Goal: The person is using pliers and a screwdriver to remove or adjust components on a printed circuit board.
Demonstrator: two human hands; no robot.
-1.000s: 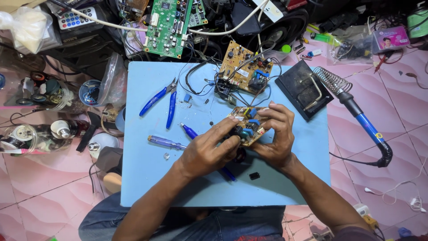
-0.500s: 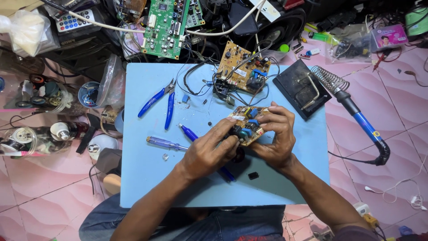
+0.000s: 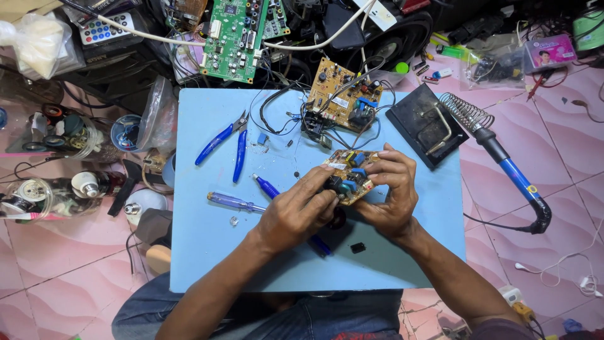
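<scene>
A small tan circuit board (image 3: 350,171) with blue and black parts is held over a light blue work board (image 3: 207,252). My right hand (image 3: 390,195) grips the board's right edge from below. My left hand (image 3: 297,211) pinches a dark component at the board's left end. A blue pen-like tool (image 3: 267,187) lies under my left hand. A clear-handled screwdriver (image 3: 234,202) lies just left of that hand.
Blue-handled pliers (image 3: 223,141) lie at upper left of the work board. A larger tan circuit board (image 3: 343,101) with wires sits at the top, a green circuit board (image 3: 231,39) beyond it. A soldering iron (image 3: 503,167) rests in its black stand (image 3: 418,126) at right. Clutter fills the pink floor at left.
</scene>
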